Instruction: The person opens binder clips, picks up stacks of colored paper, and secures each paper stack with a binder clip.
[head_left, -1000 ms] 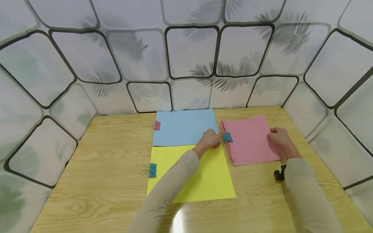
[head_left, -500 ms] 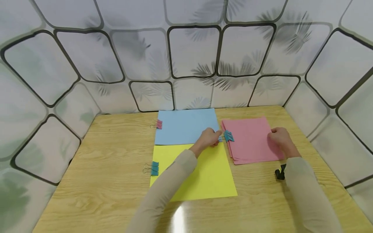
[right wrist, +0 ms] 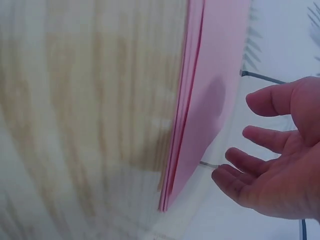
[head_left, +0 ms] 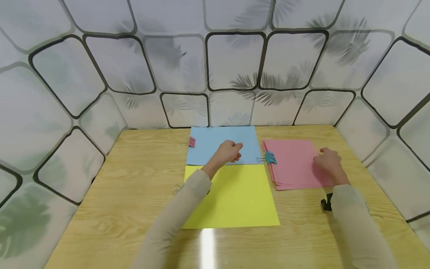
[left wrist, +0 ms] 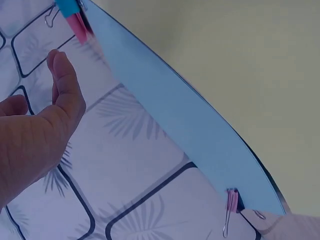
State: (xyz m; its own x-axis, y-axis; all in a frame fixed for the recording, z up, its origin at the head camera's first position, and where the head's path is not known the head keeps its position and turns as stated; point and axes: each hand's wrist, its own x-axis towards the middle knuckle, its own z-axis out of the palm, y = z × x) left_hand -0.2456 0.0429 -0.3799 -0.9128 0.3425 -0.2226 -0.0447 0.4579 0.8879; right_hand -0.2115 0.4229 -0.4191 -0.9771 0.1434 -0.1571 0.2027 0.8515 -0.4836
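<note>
A stack of pink paper (head_left: 292,166) lies on the right half of the table, with a teal binder clip (head_left: 270,157) on its left edge, wire handles pointing left. My left hand (head_left: 228,151) hovers over the blue paper (head_left: 215,136), holding nothing, fingers loosely curled. Over the right edge of the pink stack is my right hand (head_left: 329,160); the right wrist view shows its fingers spread and apart from the layered sheets (right wrist: 200,120). Yellow paper (head_left: 245,201) lies in front of the blue, under my left forearm.
A pink binder clip (head_left: 192,142) grips the blue paper's left edge. Wire handles (head_left: 177,189) poke out left of the yellow paper, their clip hidden by my left sleeve. A black binder clip (head_left: 326,203) lies beside my right sleeve. A patterned wall (head_left: 235,106) stands behind the table.
My left hand has come off the teal clip on the pink stack and moved left over the blue paper. My right hand has let go of the stack's right edge and lifted slightly.
</note>
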